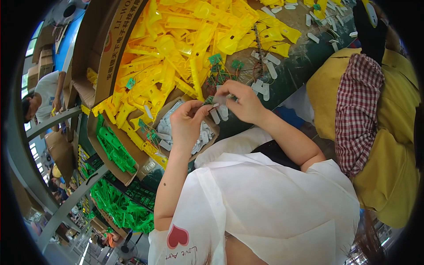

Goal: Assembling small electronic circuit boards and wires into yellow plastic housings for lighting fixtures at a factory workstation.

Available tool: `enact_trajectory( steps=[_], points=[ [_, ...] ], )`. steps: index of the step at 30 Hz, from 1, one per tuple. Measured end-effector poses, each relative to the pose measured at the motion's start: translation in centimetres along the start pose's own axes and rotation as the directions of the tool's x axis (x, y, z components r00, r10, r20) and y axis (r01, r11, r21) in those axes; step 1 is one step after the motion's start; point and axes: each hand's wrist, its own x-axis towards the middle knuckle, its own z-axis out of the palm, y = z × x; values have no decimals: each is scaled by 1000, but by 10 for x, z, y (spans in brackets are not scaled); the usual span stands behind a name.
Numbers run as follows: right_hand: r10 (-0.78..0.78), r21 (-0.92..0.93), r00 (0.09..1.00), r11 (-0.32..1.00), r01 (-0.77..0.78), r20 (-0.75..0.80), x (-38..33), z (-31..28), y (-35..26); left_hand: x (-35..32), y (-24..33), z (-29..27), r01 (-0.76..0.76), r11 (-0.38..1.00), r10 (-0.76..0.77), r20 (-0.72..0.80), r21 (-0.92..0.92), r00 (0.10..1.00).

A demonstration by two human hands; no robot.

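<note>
My left hand (185,121) is closed in a pinch, thumb and forefinger together, over the near edge of the work surface. At its fingertips is a small light-coloured part (215,106) with a dark wire; its kind is too small to make out. My right hand (243,102) faces it with curled, slightly blurred fingers, and what they hold is hidden. Just beyond both hands lie small green circuit boards (215,59) with thin wires. White oblong plastic pieces (260,87) lie beside my right hand. Under my left wrist, an open cardboard box (211,138) holds many similar white pieces.
A large heap of yellow plastic parts (176,48) covers the far side, against a tall cardboard carton (110,44). Green plastic parts (115,148) fill a box at left, with more in a black crate (137,192) below. A co-worker in yellow (322,75) sits close at right.
</note>
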Motion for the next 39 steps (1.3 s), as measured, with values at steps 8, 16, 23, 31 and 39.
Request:
enact_trajectory(
  steps=[8,16,23,31,39],
  points=[
    [-57,-621,816,680,-390,-575,35,-78,70,19,2,10,-18,971,15,18,239,1000],
    [432,314,814,892,-324,-388,23,-62,-20,6,49,20,-419,885,377,216,202,901],
    [361,386,923,877,-287,-133,13,-58,-55,12,48,10,-304,953,287,269,20,919],
    [82,2,996,997,-82,-44,18,-61,-48,1,53,-19,-209,978,183,442,10,878],
    [-3,268,996,963,28,-91,9,-29,-37,18,49,-9,-669,613,549,384,420,743]
  ],
)
